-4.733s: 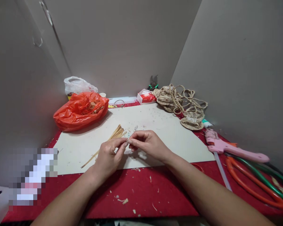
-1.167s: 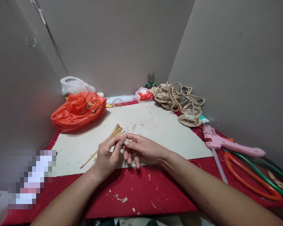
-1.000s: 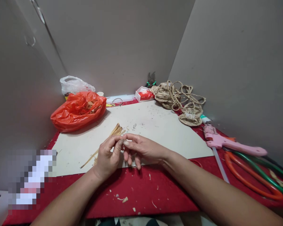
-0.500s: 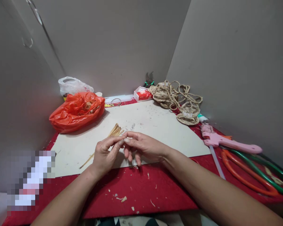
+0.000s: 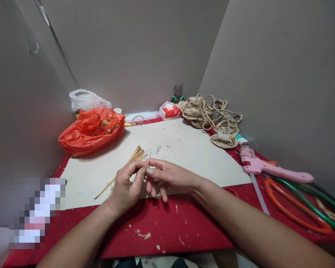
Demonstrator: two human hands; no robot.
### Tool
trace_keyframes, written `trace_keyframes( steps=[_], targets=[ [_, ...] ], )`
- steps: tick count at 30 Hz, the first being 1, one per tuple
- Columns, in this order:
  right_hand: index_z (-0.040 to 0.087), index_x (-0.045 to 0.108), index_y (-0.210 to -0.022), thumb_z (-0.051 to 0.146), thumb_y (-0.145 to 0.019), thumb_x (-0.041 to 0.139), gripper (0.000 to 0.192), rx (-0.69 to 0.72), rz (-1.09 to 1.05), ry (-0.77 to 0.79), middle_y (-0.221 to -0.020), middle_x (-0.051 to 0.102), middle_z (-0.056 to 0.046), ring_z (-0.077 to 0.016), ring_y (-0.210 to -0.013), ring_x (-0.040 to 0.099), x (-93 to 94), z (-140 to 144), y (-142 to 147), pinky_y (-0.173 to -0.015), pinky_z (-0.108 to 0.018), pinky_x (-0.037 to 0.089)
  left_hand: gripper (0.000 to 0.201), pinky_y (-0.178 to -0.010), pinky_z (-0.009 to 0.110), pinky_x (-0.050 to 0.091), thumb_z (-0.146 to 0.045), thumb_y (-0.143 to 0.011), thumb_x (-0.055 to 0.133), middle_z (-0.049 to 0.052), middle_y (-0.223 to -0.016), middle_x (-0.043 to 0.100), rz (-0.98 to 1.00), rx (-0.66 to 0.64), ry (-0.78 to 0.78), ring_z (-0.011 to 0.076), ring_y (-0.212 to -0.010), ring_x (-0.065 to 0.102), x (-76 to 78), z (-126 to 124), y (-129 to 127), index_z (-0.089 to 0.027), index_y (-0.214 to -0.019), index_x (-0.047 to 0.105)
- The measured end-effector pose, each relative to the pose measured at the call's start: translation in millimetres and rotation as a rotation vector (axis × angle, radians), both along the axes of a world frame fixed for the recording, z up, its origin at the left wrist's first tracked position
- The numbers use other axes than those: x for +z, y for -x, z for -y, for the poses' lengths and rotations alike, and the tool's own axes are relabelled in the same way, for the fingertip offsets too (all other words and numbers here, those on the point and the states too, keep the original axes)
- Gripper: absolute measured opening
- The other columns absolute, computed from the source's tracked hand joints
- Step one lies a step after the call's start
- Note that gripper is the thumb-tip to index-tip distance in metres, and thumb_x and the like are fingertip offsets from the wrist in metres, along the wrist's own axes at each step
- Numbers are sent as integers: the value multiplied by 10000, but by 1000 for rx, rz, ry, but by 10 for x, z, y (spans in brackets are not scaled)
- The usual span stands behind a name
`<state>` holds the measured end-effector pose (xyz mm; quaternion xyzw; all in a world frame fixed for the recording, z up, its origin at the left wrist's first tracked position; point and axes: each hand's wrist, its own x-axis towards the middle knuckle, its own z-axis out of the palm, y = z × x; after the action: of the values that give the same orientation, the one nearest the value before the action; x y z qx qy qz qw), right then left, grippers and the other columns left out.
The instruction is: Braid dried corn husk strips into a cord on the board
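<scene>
My left hand (image 5: 126, 186) and my right hand (image 5: 167, 176) meet fingertip to fingertip over the front of a pale board (image 5: 184, 152). Thumb and forefinger of both pinch something tiny between them; it is too small to name. The other fingers of my right hand hang loosely downward. Just behind my left hand a bundle of thin tan strips (image 5: 134, 156) lies on the board, one long strip trailing toward the front left.
An orange plastic bag (image 5: 91, 131) and a white bag (image 5: 86, 100) sit back left. Coiled jute rope (image 5: 209, 115), a red-white packet (image 5: 169, 111) and pliers (image 5: 178, 93) are at the back. A pink glue gun (image 5: 268, 169) and orange-green hoops (image 5: 304, 208) lie right. Scraps litter the red cloth (image 5: 162, 227).
Over the last second both hands stay together at the same spot with the same pinch. Compared with 4.7 s ago, my right hand's lower fingers have uncurled and hang down.
</scene>
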<state>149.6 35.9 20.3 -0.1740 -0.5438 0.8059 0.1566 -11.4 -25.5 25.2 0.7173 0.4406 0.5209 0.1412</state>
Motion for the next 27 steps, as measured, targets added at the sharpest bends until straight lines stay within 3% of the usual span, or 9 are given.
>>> trace_keyframes(
  steps=[8, 11, 13, 16, 22, 25, 27],
  targets=[
    [196, 441, -938, 485, -778, 641, 386, -107, 5, -55, -698, 642, -12, -124, -567, 619, 101, 36, 2, -405, -188, 501, 192, -654, 229, 452, -316, -889, 499, -14, -670, 575, 374, -77, 347, 103, -638, 548, 9, -61, 6, -166, -782, 553],
    [195, 483, -906, 371, -743, 693, 319, -365, -52, -81, -831, 632, -21, -115, -641, 608, 149, 5, -28, -449, -193, 507, 218, -667, 244, 463, -301, -893, 473, 0, -704, 583, 510, -99, 328, 101, -634, 549, 61, -111, 58, -160, -739, 535],
    [192, 521, -877, 261, -679, 735, 299, -587, -91, -105, -879, 604, -9, -103, -687, 579, 167, -38, -59, -492, -194, 516, 91, -671, 258, 479, -252, -843, 536, 16, -807, 618, 616, -45, 261, 108, -662, 574, 99, -145, 109, -166, -812, 539],
    [187, 554, -831, 201, -638, 740, 268, -780, -133, -110, -772, 556, 27, -84, -647, 521, 175, -106, -101, -510, -189, 507, 220, -633, 245, 483, -126, -726, 590, -3, -811, 627, 734, 63, 193, 104, -639, 580, 133, -192, 195, -190, -922, 514],
    [174, 576, -819, 252, -591, 797, 326, -726, -189, -68, -705, 575, 34, -78, -596, 521, 137, -155, -82, -536, -218, 507, 153, -479, 193, 409, -113, -674, 487, -56, -590, 503, 828, 13, 293, 67, -471, 443, 75, -249, 272, -176, -810, 519],
    [172, 583, -848, 261, -591, 808, 353, -684, -214, -75, -711, 589, 32, -80, -611, 548, 94, -154, -51, -581, -232, 515, 31, -422, 189, 360, -189, -738, 490, -70, -503, 427, 809, -32, 400, 68, -418, 381, 55, -231, 228, -176, -760, 509],
    [175, 584, -878, 266, -601, 806, 368, -653, -219, -87, -721, 596, 33, -81, -610, 565, 70, -148, -36, -613, -246, 518, 90, -425, 194, 362, -255, -795, 500, -69, -487, 433, 716, -61, 463, 70, -409, 392, 58, -198, 176, -171, -774, 527]
  ],
)
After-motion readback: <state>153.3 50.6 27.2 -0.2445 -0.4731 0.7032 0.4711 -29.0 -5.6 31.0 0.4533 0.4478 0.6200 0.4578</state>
